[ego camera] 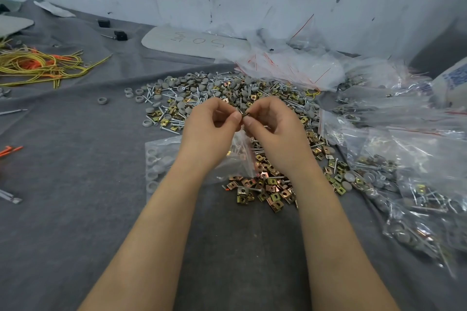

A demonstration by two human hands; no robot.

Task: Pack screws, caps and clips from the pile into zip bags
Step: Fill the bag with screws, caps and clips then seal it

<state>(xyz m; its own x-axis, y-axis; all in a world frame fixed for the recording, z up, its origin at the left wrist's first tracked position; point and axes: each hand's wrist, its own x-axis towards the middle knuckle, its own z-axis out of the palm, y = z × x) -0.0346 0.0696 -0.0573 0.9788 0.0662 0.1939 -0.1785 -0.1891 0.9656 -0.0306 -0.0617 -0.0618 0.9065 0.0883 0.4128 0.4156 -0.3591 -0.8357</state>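
Left hand point(211, 125) and right hand point(274, 127) meet, both pinching a small metal part point(244, 115); pile point(227, 89) at 12 o'clock, zip bag point(238, 151) at 6.

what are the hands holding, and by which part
Left hand and right hand pinch a small metal piece, likely a clip, by its opposite ends.

A: Pile point(227, 98) of grey round plastic caps point(161, 82), silver screws point(174, 129) and brass-coloured square metal clips point(275, 195), spread loose at centre.
B: Clear plastic zip bag point(161, 159) lies flat at its near edge, caps inside. Filled bags point(404, 197) heaped right. Small dark piece point(243, 115) pinched between left hand point(212, 124) and right hand point(270, 124).
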